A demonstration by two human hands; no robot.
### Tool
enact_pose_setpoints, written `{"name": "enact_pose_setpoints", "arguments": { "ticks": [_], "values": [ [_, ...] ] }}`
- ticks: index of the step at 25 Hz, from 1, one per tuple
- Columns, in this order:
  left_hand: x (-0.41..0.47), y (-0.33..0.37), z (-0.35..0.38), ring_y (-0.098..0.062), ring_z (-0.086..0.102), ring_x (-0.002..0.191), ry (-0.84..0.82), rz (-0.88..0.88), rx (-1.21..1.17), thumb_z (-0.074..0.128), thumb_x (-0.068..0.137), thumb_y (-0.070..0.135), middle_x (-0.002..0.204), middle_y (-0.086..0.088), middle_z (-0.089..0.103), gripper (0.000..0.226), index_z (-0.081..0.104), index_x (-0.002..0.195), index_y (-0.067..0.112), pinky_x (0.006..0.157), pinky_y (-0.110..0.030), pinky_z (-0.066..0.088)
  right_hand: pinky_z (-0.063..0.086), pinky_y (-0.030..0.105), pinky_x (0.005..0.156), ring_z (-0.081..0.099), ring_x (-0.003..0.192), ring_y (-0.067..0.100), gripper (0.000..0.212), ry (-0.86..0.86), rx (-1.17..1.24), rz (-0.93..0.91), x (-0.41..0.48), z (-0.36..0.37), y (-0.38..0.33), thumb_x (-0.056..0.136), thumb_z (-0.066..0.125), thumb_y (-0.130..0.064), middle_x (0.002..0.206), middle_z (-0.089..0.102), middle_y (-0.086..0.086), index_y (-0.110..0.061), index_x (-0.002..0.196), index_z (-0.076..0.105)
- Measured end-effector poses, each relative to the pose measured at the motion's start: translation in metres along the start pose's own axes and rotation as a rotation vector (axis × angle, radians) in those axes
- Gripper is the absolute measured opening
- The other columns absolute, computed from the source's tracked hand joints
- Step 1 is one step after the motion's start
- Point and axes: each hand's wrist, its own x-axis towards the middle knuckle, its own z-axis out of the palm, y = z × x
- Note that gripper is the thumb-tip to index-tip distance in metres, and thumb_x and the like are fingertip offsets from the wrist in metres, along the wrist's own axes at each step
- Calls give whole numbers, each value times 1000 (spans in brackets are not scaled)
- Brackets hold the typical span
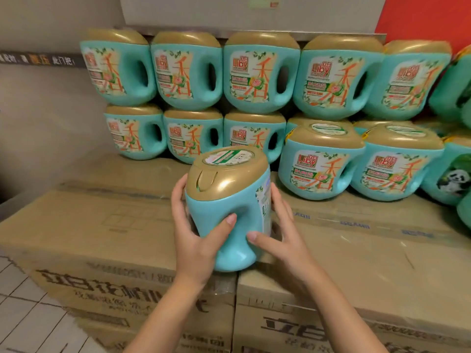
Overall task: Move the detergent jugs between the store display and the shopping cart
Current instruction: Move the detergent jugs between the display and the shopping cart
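Observation:
A turquoise detergent jug (226,215) with a gold cap stands near the front edge of the cardboard boxes (107,225), its handle side toward me. My left hand (196,233) grips its left side, thumb on the handle. My right hand (277,225) holds its right side, thumb on the lower front. Behind it the display of matching jugs (257,75) is stacked in two rows against the wall, and two more jugs (318,161) stand forward at the right. No shopping cart is in view.
Stacked cardboard cartons (356,289) form the display base. A grey wall (38,110) lies to the left, a white tiled floor (30,314) at bottom left. Panda-labelled jugs (453,177) stand at the far right. A red panel (428,19) is at top right.

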Motion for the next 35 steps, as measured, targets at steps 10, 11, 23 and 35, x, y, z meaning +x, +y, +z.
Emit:
{"name": "enact_pose_setpoints", "arguments": {
  "ticks": [10,11,23,35],
  "values": [
    [-2,-21,-3,-12,41,138,-254,-56,3,75,71,57,149,18,38,91,21,144,52,106,-21,39,33,41,115,38,138,5,99,85,113,19,2,-7,21,63,83,-39,148,42,-20,-37,147,30],
    [-5,-19,-2,-9,36,141,-299,-58,-31,68,78,58,152,20,34,84,19,146,50,108,-20,36,36,40,113,43,135,6,92,149,111,19,0,-8,21,64,83,-37,145,47,-17,-34,144,37],
    [62,-27,-8,-4,31,141,-362,-276,87,88,43,44,156,14,26,118,21,139,58,115,-38,29,47,22,97,58,118,6,63,522,196,-107,-23,-15,4,82,62,-53,119,66,-15,-32,136,39],
    [88,-68,-17,3,54,121,-314,-174,118,94,41,35,135,21,50,116,32,138,52,89,-14,51,34,35,111,38,137,15,63,400,-357,62,42,-14,17,98,49,-19,150,38,-7,-24,152,17]
  ]
}}
